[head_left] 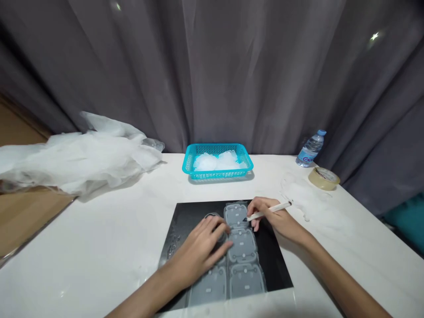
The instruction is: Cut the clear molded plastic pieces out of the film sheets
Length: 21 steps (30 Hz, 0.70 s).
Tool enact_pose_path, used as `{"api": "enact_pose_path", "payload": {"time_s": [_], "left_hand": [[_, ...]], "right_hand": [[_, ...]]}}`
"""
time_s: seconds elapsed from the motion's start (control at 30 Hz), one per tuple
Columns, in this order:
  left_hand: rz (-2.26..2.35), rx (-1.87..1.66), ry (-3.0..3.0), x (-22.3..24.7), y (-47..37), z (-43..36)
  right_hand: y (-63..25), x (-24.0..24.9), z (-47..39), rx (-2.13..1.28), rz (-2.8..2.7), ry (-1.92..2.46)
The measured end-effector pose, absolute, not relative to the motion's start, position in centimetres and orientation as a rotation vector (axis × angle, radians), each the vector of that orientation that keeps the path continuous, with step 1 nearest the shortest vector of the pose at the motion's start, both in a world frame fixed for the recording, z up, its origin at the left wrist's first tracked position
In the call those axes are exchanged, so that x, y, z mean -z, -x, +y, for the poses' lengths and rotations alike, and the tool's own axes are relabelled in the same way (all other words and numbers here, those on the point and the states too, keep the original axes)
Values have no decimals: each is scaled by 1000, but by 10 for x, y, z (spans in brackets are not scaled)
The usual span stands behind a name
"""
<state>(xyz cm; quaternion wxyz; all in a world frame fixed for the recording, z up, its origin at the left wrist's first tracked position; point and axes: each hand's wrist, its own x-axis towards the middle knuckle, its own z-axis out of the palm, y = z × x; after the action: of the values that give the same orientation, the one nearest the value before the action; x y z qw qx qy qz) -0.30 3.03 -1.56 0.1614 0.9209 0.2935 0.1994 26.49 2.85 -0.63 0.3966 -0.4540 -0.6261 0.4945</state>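
A black mat (pixel 274 265) lies on the white table in front of me. On it rests a translucent sheet of rounded-square plastic pieces (pixel 242 244), joined in two columns. My left hand (pixel 207 245) presses down on the left column with fingers spread, covering part of it. In my right hand (pixel 265 212) is a slim white pen-like tool (pixel 270 211), pinched between thumb and fingers. Its dark tip is at the right edge of the top piece; whether it is a blade or a nib is too small to tell.
Behind the mat stands a turquoise basket (pixel 217 175) with white fluffy material in it. A heap of clear plastic film (pixel 89 154) lies at left on cardboard (pixel 39 216). At right are a water bottle (pixel 310 149) and a tape roll (pixel 323 178). Grey curtains (pixel 218 75) hang behind.
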Motion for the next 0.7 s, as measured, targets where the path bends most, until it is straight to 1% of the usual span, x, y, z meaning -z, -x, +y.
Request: {"api": "enact_pose_path", "payload": {"time_s": [0.07, 0.17, 0.3, 0.37, 0.43, 0.53, 0.7], "left_hand": [[854, -576, -2590, 17, 12, 39], [872, -540, -2527, 16, 22, 57], [724, -488, -2464, 13, 25, 86], [740, -521, -2447, 14, 23, 99], [853, -605, -2491, 15, 18, 107], [995, -713, -2651, 14, 7, 100], [806, -661, -2812, 14, -15, 58]], "right_hand": [[-263, 4, 24, -1337, -1570, 1173], [-263, 4, 22, -1330, -1625, 1212], [-267, 6, 22, -1298, -1700, 1267], [-269, 6, 22, -1289, -1712, 1299], [-270, 7, 22, -1272, -1717, 1308], [-271, 8, 22, -1260, -1729, 1295], [-271, 11, 21, -1244, -1767, 1276]]}}
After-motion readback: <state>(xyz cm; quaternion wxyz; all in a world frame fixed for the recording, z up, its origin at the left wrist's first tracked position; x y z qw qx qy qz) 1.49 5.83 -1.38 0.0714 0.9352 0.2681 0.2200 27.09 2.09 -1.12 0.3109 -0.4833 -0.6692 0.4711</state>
